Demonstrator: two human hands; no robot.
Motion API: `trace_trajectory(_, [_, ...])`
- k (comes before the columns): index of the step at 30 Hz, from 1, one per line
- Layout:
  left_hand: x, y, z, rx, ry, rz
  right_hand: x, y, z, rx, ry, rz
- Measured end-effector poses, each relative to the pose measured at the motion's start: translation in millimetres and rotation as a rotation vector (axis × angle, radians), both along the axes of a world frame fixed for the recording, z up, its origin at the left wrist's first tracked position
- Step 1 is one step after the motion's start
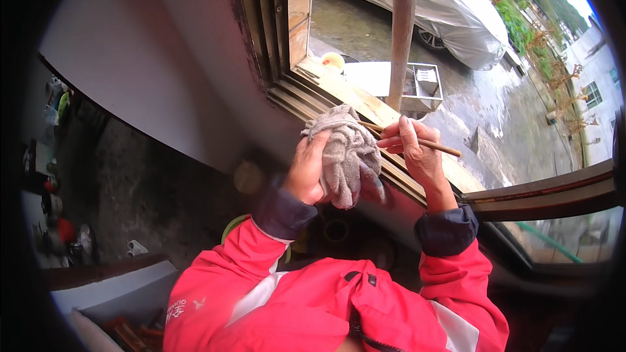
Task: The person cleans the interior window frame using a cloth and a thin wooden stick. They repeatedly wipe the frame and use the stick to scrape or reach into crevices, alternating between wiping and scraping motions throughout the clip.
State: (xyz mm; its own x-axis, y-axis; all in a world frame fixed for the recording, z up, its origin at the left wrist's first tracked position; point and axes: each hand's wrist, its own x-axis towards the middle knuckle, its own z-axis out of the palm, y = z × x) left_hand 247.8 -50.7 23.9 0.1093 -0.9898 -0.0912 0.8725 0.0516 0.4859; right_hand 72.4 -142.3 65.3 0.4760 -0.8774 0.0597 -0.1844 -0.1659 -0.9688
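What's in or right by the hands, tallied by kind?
Cloth, grey, held in left hand: 1
Stick, thin, wooden, held in right hand: 1
Window frame, wooden: 1
Total: 3

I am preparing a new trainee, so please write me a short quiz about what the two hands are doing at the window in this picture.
1. True or false: the left hand holds a grey cloth.
2. What does the right hand hold?
A. a thin wooden stick
B. a metal spoon
C. a paint brush
3. Fill in: the hands work just above the wooden window ____.

Key
1. True. The cloth is bunched in the left hand.
2. A. The stick runs from the cloth out past the right hand's fingers.
3. Sill; its grooved track lies right under the hands, and the window is open to a wet yard.
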Motion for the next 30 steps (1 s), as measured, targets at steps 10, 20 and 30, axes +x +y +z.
trace_trajectory(10, [43,-12,-36,0.064,0.088,0.298,115,-42,-8,0.037,-0.108,0.119])
trace_trajectory(20, [55,20,-9,-0.017,0.125,0.176,118,2,-26,0.497,-0.589,-0.062])
trace_trajectory(30, [-15,72,15,-0.024,-0.166,-0.456,-66,70,-54,0.771,-1.110,-0.203])
